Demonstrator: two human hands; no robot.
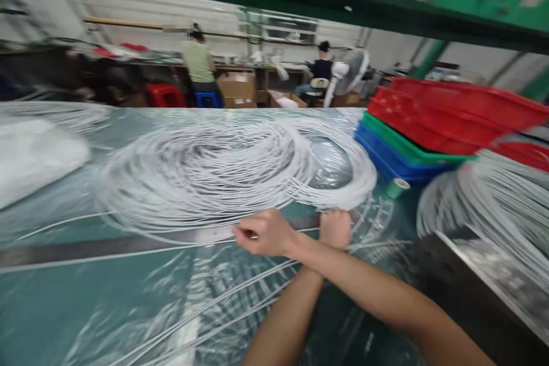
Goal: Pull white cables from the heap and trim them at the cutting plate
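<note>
Crossed arms — right hand (263,233), left hand (335,229) gripping white cord (206,174).

Lying coiled, smooth white plastic tubing (231,171). Gleaming underneath, glossy crinkled clear film (128,297) (over matt green). Stacking nearby, shiny plastic crates (446,120).

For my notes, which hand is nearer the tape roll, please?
Left: arms are crossed, so left hand is just below-left of tape roll; right hand farther left.
</note>
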